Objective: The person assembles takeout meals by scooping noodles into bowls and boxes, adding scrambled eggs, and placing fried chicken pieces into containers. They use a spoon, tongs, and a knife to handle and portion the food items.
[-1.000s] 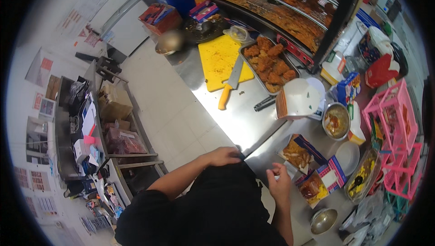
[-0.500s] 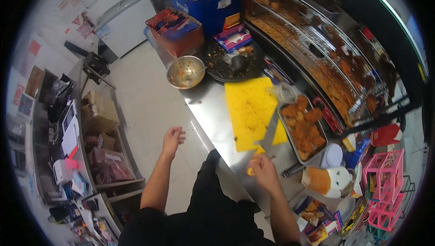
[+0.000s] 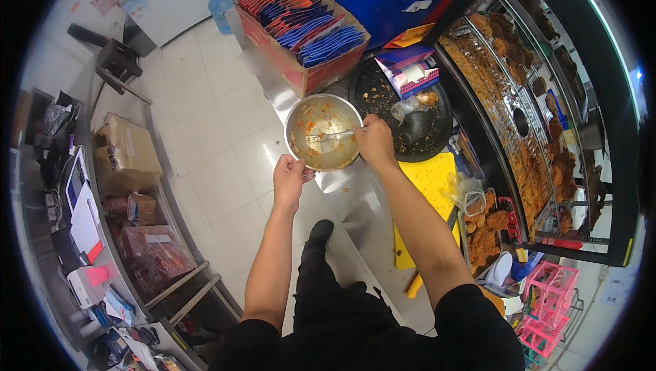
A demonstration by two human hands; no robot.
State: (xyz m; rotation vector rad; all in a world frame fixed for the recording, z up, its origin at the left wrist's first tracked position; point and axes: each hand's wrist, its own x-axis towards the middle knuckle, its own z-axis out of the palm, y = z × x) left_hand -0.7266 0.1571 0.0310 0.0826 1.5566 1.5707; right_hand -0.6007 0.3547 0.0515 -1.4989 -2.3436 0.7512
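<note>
A round steel mixing bowl (image 3: 295,119), smeared inside with orange scraps, sits at the counter's left edge. My left hand (image 3: 290,178) is closed on its near left rim, the fingers pinched there. Across the bowl my right hand (image 3: 375,140) is closed at the right rim, around the handle end of a metal fork (image 3: 335,134) whose head lies inside the bowl. Whether those fingers also grip the rim is hidden. Closer to me are a yellow cutting board (image 3: 427,176) with crumbs and a knife's yellow handle (image 3: 415,285), partly behind my right arm.
Beyond the bowl stands a red carton (image 3: 311,80) of packets. A black round tray (image 3: 365,87) with crumbs lies right of the bowl. A glass display cabinet (image 3: 465,166) of fried food borders the right side, near a tray of fried pieces (image 3: 484,241). A blue cooler (image 3: 393,9) stands behind.
My right hand has let go of the knife and moved forward to the fork and bowl. My left hand has come from open air to the bowl's rim. The view has shifted forward.
</note>
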